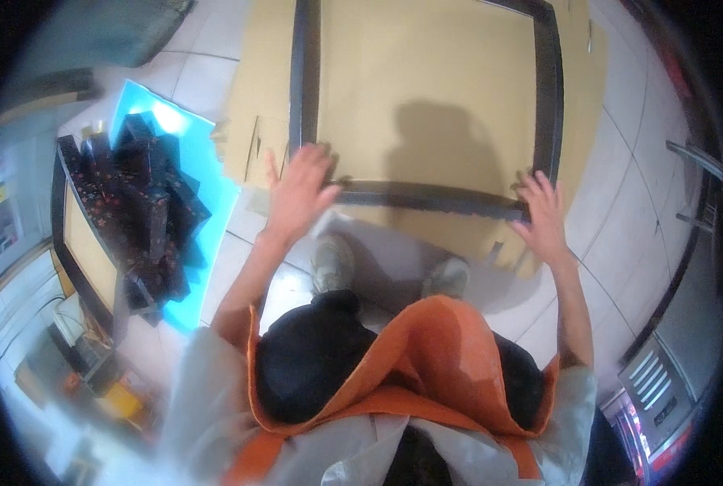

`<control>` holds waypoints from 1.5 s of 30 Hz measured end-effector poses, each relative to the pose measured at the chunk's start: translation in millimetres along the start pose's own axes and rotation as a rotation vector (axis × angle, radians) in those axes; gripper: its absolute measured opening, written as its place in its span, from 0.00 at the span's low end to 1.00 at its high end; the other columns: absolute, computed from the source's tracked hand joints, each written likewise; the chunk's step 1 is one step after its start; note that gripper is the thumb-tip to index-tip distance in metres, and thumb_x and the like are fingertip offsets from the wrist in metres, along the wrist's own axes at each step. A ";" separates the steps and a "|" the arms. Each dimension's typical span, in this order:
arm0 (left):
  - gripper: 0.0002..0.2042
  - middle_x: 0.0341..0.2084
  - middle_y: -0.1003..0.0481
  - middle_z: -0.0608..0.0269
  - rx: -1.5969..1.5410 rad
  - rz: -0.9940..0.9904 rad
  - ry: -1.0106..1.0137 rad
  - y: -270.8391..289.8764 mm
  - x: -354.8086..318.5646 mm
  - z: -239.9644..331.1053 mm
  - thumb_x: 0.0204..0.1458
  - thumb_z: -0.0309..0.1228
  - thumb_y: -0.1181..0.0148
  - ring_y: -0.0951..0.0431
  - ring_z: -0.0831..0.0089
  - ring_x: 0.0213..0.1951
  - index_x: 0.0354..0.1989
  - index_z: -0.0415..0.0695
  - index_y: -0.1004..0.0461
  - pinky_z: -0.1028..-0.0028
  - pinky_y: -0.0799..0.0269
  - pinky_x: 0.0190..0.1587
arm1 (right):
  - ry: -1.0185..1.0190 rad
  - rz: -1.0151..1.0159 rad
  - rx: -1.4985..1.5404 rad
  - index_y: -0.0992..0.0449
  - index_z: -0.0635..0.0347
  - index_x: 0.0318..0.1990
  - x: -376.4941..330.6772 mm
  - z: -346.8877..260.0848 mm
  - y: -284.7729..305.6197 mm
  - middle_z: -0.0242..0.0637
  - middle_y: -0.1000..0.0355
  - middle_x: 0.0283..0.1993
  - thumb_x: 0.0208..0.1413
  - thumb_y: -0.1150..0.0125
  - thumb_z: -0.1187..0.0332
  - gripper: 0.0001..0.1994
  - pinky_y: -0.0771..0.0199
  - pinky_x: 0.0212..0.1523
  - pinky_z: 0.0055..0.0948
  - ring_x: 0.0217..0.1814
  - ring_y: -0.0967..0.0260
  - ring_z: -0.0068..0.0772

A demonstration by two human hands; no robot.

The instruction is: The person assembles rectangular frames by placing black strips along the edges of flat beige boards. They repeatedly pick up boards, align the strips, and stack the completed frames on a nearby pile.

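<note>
- Resting at dark frame's point(430, 201) near-left corner: left hand point(300, 186), fingers splayed, nothing clasped.
- Right hand point(544, 212): fingers part-open around near-right corner; can't tell if gripping.
- Frame lies flat on cardboard point(266, 69) over tiled floor point(620, 182).

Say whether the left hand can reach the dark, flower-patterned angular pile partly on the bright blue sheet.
Probably yes, with a lean: the left hand is at the near-left corner of the dark rectangular frame, and nothing seems to block the way across pale floor tiles to the pile.
</note>
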State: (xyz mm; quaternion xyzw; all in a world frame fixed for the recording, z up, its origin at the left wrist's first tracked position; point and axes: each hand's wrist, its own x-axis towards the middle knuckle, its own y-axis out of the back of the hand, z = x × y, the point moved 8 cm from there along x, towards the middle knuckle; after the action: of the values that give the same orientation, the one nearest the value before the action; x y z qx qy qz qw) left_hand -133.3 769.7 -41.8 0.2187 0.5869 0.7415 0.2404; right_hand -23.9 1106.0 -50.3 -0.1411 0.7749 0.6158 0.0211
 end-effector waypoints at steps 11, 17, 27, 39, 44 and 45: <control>0.22 0.33 0.30 0.55 -1.044 0.034 0.868 -33.3 -48.6 -52.4 0.55 0.41 0.50 0.28 0.74 0.32 0.48 0.34 0.35 0.72 0.31 0.35 | -0.822 0.231 1.246 0.46 0.64 0.61 -5.8 69.6 -26.5 0.41 0.41 0.58 0.55 0.47 0.57 0.30 0.45 0.58 0.32 0.60 0.45 0.34; 0.31 0.42 0.35 0.61 -1.572 0.410 0.918 25.7 -69.8 -41.4 0.52 0.39 0.44 0.32 0.71 0.43 0.62 0.50 0.51 0.68 0.31 0.46 | -0.840 0.418 1.514 0.49 0.53 0.62 -41.5 47.8 -32.0 0.36 0.36 0.48 0.53 0.49 0.71 0.28 0.29 0.28 0.32 0.39 0.34 0.32; 0.22 0.47 0.32 0.60 -2.000 1.255 0.722 132.2 -124.4 -53.2 0.52 0.42 0.47 0.31 0.68 0.47 0.50 0.43 0.39 0.66 0.33 0.48 | 0.064 0.227 1.259 0.59 0.57 0.65 140.1 -178.4 113.6 0.43 0.47 0.61 0.52 0.45 0.66 0.36 0.43 0.57 0.40 0.59 0.44 0.37; 0.16 0.34 0.32 0.57 -1.671 2.135 0.736 208.2 -304.3 -280.9 0.50 0.40 0.44 0.31 0.64 0.36 0.39 0.41 0.34 0.65 0.32 0.44 | 0.172 -0.106 1.280 0.44 0.63 0.59 163.2 -227.5 84.2 0.43 0.38 0.56 0.58 0.54 0.71 0.22 0.32 0.43 0.25 0.47 0.34 0.28; 0.25 0.40 0.31 0.55 -1.534 2.009 1.021 161.2 -341.9 -337.7 0.44 0.52 0.43 0.32 0.55 0.42 0.44 0.46 0.34 0.49 0.35 0.46 | -0.057 -0.146 1.359 0.37 0.65 0.52 130.7 -156.9 24.8 0.36 0.30 0.43 0.58 0.52 0.69 0.16 0.33 0.39 0.22 0.39 0.33 0.22; 0.24 0.40 0.31 0.55 -1.549 1.995 1.032 165.8 -350.0 -347.3 0.45 0.51 0.43 0.32 0.55 0.42 0.44 0.47 0.34 0.49 0.35 0.46 | -0.086 -0.144 1.385 0.36 0.65 0.51 126.5 -148.2 15.9 0.35 0.30 0.40 0.58 0.52 0.68 0.15 0.33 0.38 0.22 0.38 0.33 0.21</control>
State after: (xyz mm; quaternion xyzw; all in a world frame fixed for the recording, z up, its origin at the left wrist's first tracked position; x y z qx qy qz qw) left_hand -84.5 256.9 30.4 0.0567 -0.3590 0.7313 -0.5771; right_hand -128.3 942.6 -25.7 -0.1218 0.9763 -0.0182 0.1777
